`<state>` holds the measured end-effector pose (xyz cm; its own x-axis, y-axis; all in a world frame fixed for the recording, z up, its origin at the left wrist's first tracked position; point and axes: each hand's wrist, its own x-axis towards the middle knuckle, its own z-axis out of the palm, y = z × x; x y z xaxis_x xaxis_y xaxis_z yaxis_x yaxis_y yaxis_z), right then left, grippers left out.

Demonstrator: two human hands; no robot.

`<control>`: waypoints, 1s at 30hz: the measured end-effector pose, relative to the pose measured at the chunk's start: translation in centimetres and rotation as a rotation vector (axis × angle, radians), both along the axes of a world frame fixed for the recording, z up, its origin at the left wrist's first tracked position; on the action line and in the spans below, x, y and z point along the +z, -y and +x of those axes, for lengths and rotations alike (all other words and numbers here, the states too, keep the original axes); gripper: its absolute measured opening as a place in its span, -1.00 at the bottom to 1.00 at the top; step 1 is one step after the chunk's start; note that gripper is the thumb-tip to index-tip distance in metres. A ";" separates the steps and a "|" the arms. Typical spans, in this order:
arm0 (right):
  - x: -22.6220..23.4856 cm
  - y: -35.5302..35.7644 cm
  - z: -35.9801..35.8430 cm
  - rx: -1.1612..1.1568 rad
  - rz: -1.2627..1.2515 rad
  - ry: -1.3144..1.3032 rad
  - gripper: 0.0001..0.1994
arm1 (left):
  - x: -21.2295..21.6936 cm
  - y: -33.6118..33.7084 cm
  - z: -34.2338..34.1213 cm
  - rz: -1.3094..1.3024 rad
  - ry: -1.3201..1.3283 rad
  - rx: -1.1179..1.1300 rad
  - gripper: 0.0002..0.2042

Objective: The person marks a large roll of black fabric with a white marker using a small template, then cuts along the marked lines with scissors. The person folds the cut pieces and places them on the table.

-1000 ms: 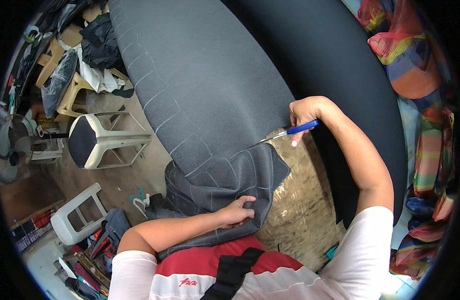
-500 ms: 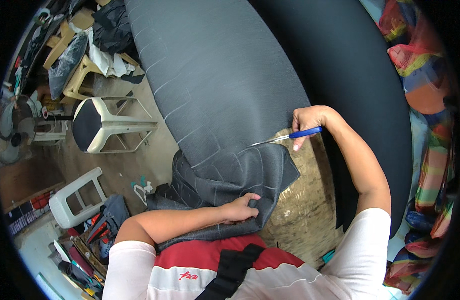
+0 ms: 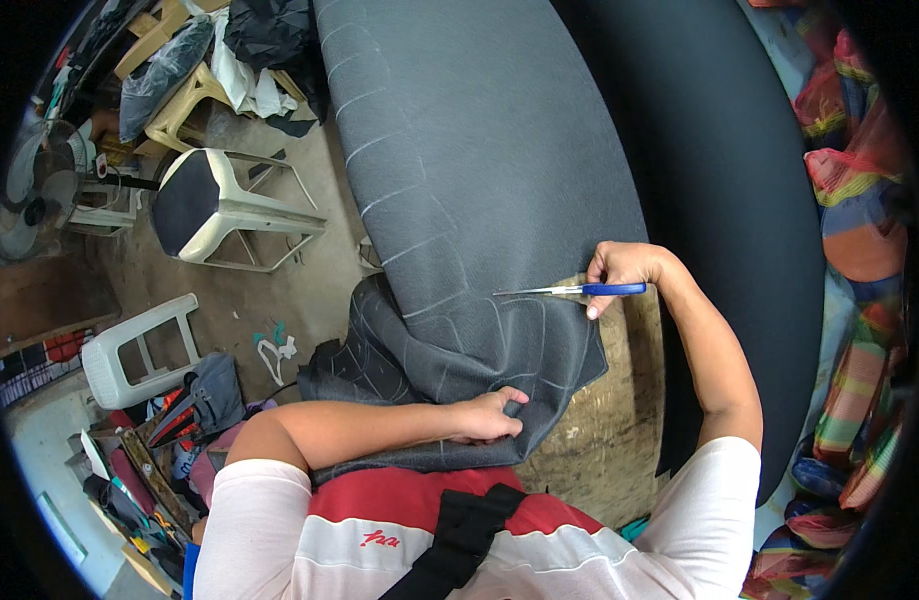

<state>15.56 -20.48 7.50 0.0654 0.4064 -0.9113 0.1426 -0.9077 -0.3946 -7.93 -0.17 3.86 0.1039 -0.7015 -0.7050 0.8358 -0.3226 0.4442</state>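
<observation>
**Blue-handled scissors (image 3: 604, 289) lie level at the grey cloth (image 3: 499, 150)**

With the clock face centred on the view, the pale-lined grey cloth stretches from the middle up to 12 o'clock, its near end bunched in loose folds toward 6 o'clock. The right hand (image 3: 619, 270), just above 3 o'clock, is closed around the handles of the scissors, thumb downward. The blades point to 9 o'clock, and their thin tip meets the cloth near the centre; how far apart the blades are, I cannot tell.

The left hand (image 3: 487, 415), at 6 o'clock, rests on the folds with its thumb a little apart from the fingers; whether it grips the cloth, I cannot tell.

A worn wooden tabletop (image 3: 619, 420) shows bare at 4 o'clock, beside the folds. A black sheet (image 3: 719, 200) curves from 1 to 4 o'clock, right next to the grey cloth. Beyond it, at 3 o'clock, hang or lie colourful mesh bundles (image 3: 864, 240).

On the floor (image 3: 289, 205), a cream stool with a black seat (image 3: 194, 205) lies tipped at 10 o'clock, near a fan (image 3: 37, 205), and a white stool (image 3: 109, 365) sits just below 9 o'clock.
</observation>
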 end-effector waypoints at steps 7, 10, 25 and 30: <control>-0.8 -0.9 -1.4 -0.067 0.107 0.047 -0.47 | -0.4 -0.3 -0.2 -0.031 -0.026 0.018 -0.41; -1.1 -0.6 -2.0 -0.111 0.110 0.062 -0.51 | 0.0 -0.5 -0.1 -0.054 -0.003 0.043 -0.41; 0.3 -5.1 -15.1 -0.887 0.173 -0.094 -0.29 | -2.0 -11.0 4.8 0.593 1.556 0.085 -0.30; -0.2 -8.1 -16.1 -1.027 0.076 0.133 -0.36 | -2.5 -11.9 5.3 0.542 1.671 0.181 -0.52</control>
<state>-0.52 -12.38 7.28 0.5113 0.1541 -0.8455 -0.6388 -0.5899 -0.4939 -2.63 11.76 1.35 0.9332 -0.3455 0.0988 -0.3198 -0.6732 0.6668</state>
